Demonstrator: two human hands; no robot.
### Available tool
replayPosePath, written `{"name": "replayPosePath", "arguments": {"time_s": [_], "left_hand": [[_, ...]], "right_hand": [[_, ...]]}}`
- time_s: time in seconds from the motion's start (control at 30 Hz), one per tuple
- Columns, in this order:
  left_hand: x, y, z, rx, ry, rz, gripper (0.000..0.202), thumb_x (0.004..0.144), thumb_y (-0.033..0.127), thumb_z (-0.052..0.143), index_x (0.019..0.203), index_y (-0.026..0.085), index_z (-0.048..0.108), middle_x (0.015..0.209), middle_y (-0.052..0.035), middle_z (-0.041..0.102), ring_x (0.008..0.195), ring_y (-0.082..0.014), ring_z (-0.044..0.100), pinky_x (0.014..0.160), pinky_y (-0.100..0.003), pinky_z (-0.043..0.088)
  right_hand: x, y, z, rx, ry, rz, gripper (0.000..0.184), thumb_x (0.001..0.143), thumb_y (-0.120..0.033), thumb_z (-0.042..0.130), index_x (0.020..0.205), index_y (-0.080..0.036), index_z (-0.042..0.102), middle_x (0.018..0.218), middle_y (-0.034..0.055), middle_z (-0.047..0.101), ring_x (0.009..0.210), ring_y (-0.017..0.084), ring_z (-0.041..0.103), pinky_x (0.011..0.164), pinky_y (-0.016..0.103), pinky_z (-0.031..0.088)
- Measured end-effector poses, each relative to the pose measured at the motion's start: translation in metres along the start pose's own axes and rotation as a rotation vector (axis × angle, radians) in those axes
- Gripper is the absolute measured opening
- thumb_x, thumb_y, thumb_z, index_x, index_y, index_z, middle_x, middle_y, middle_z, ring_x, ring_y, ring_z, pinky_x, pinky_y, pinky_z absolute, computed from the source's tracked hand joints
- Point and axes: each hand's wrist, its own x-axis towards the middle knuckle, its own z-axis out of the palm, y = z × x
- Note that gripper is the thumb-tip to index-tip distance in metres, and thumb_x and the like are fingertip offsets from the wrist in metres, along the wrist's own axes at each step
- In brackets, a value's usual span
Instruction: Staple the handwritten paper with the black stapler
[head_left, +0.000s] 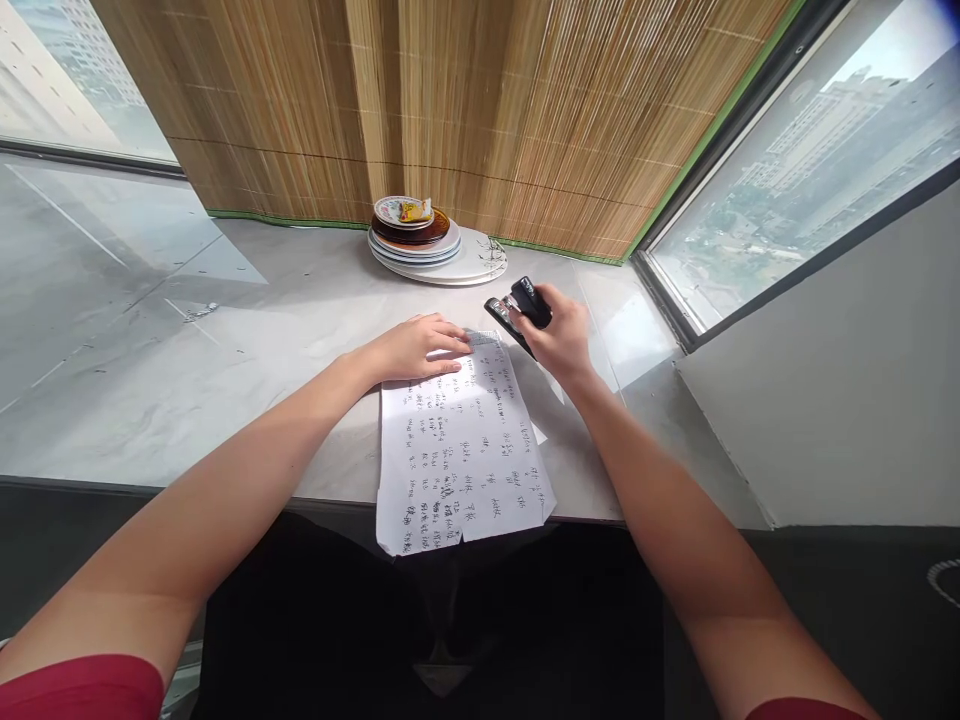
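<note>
A white sheet of handwritten paper (480,450) lies on the ledge, its near end hanging over the front edge with a small tear. More paper may lie beneath it, as a white corner shows at its right side. My left hand (424,348) rests palm down on the sheet's far left part, fingers stretched out. Just beyond the far right corner of the paper, my right hand (564,335) grips a black stapler (531,300). The stapler's jaws are apart and point to the far left. I see no paper between them.
A stack of plates (480,262) stands at the back with a small yellow packet (415,212) on top. Behind it hangs a bamboo blind (450,110). Staples (201,312) lie scattered on the left of the marble ledge (300,270). A window (810,160) borders the right.
</note>
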Motion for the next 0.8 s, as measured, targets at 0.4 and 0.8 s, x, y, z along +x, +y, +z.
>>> {"name": "replayPosePath", "arguments": {"time_s": [0.4, 0.8], "left_hand": [[0.0011, 0.004, -0.0045, -0.069, 0.026, 0.028, 0.031, 0.102, 0.045, 0.062, 0.122, 0.028, 0.079, 0.136, -0.0081, 0.072, 0.124, -0.0252, 0.066, 0.11, -0.045, 0.048], [0.0009, 0.0059, 0.0028, 0.119, -0.095, -0.075, 0.049, 0.105, 0.047, 0.05, 0.151, 0.033, 0.062, 0.159, -0.007, 0.053, 0.138, -0.0327, 0.048, 0.122, -0.052, 0.031]], "right_hand": [[-0.0007, -0.0006, 0.0004, -0.018, -0.031, 0.017, 0.02, 0.094, -0.044, 0.065, 0.101, -0.026, 0.07, 0.096, 0.0056, 0.079, 0.084, 0.024, 0.071, 0.077, 0.038, 0.056], [-0.0033, -0.0006, 0.0023, -0.059, -0.109, -0.029, 0.02, 0.096, -0.045, 0.064, 0.099, -0.025, 0.069, 0.086, 0.0034, 0.072, 0.077, 0.021, 0.065, 0.072, 0.037, 0.05]]}}
